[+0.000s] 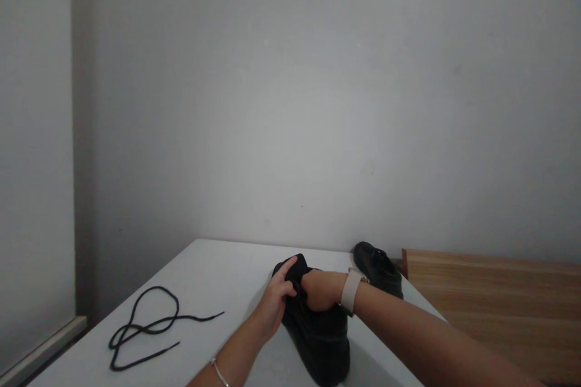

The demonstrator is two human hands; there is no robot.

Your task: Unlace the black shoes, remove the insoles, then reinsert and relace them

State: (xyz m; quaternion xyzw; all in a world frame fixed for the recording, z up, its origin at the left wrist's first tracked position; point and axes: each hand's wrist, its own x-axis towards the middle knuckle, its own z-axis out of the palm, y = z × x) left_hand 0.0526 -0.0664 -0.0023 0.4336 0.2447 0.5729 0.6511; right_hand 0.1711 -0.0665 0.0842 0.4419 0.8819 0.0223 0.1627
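Note:
A black shoe [318, 338] sits on the white table, directly in front of me. My left hand [275, 302] grips its left side, the index finger stretched along the dark upper part and the thumb bent inward. Over the middle of the shoe, my right hand [320, 290] is closed, with its fingers curled down and their tips hidden. What those fingers pinch cannot be made out. Off to the left, a loose black shoelace [154, 329] lies in loops on the table, both tipped ends showing.
The white table [236, 269] reaches back to a grey wall. Another black shoe [376, 266] rests near the table's right edge, beyond my right wrist. A wood-grain panel [490, 302] stands to the right of the table.

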